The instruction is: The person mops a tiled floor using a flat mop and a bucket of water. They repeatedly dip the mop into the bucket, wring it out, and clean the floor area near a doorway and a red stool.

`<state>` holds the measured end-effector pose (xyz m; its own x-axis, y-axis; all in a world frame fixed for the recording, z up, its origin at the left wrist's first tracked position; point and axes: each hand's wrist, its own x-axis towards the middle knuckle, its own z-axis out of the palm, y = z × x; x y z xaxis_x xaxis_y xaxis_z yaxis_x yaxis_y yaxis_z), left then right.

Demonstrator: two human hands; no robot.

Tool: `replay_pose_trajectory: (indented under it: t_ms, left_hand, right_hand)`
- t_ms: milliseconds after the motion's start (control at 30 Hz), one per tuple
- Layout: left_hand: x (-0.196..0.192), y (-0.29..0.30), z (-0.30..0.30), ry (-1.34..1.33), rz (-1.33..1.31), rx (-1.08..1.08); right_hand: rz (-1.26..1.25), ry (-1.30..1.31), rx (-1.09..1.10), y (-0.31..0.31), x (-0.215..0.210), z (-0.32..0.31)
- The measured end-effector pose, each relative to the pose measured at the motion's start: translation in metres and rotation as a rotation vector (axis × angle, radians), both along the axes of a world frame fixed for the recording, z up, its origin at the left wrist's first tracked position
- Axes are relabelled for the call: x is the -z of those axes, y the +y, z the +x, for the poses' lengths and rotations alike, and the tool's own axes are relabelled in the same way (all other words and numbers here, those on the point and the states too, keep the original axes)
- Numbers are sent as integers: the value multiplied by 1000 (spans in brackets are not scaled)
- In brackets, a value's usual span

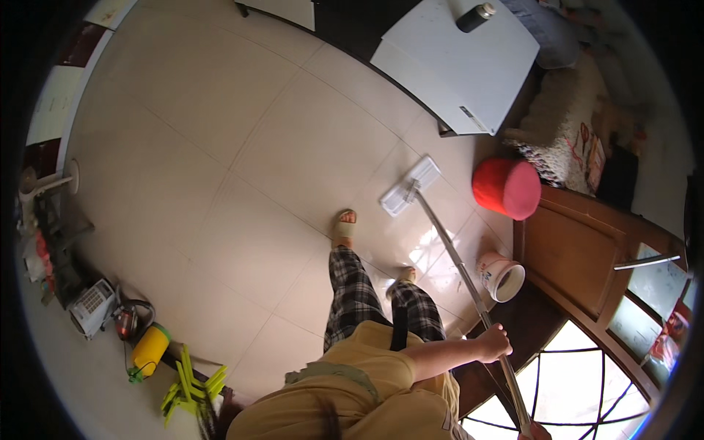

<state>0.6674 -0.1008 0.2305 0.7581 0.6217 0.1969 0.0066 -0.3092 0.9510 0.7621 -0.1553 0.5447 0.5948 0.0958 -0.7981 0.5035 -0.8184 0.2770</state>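
A flat mop (449,246) with a long metallic pole and a white rectangular head slants from the floor up to my right side. Its head lies on the tiles ahead of my feet, left of a red round stool. My left hand (495,343) reaches across my body and is closed around the upper part of the pole. Lower in the picture, nearer the pole's top end, my right hand (535,431) is also wrapped round it, partly cut off by the lower edge.
Right of the mop stand the red stool (506,188), a pale bucket (501,278) and a wooden door (565,253). A white-topped table (458,66) carrying a dark bottle (476,17) is ahead. At lower left are a yellow cylinder (150,350) and a lime-green folding rack (192,389).
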Motion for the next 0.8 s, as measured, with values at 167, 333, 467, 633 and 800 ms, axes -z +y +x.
replay_pose_trajectory:
  t_ms: [167,333,467,633,800]
  left_hand:
    - [-32,29,-26,12,41,105]
    - [43,62,-117,122,-77,-154]
    - [152,169,-308,276,165,-522]
    - [199,296,-547,1222,280,-983]
    - [233,363,-645,1005,-119,-1256]
  right_hand:
    - [5,60,286,17,-24,-17]
    - [-35,397,472,65,44,-23]
    - [72,1000,497,173,205,-126]
    - [158,1473,822,295,337,-379]
    - [157,1415,1144,362,321,-491]
